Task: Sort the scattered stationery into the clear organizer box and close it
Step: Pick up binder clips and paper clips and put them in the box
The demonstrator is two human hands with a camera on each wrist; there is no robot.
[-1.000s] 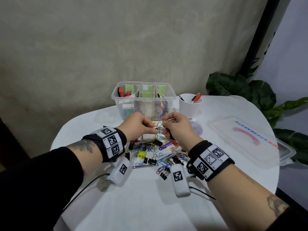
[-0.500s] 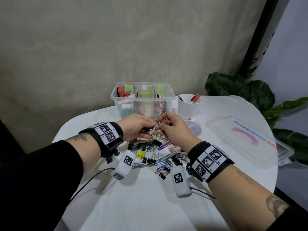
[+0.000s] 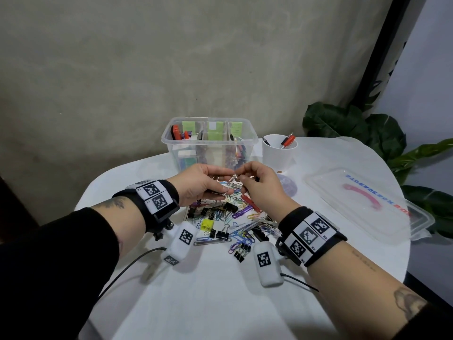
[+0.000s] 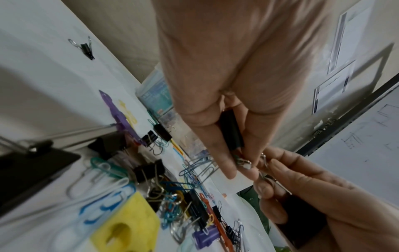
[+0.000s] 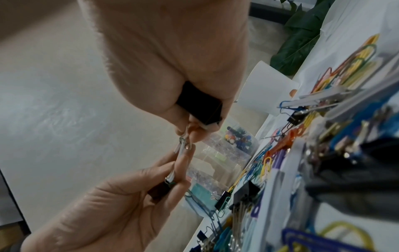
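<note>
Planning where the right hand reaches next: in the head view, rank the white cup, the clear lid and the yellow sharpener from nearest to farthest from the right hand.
From the right hand:
1. White cup, just behind it, to the right.
2. Yellow sharpener, in the pile, nearer the person and leftward.
3. Clear lid, flat at the far right.
Cup and sharpener are close; this order is tentative.

Round white table (image 3: 220,303): clear organizer box (image 3: 209,148) at centre top, white cup (image 3: 279,153) beside, lid (image 3: 367,204) at right, clip pile (image 3: 232,222) mid-frame.

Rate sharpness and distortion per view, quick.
Head: sharp, even light, wide-angle bend at edges; organizer box crisp. Left wrist: left hand soft, yellow clip blurred. Right wrist: right hand smeared, near clips out of focus.
</note>
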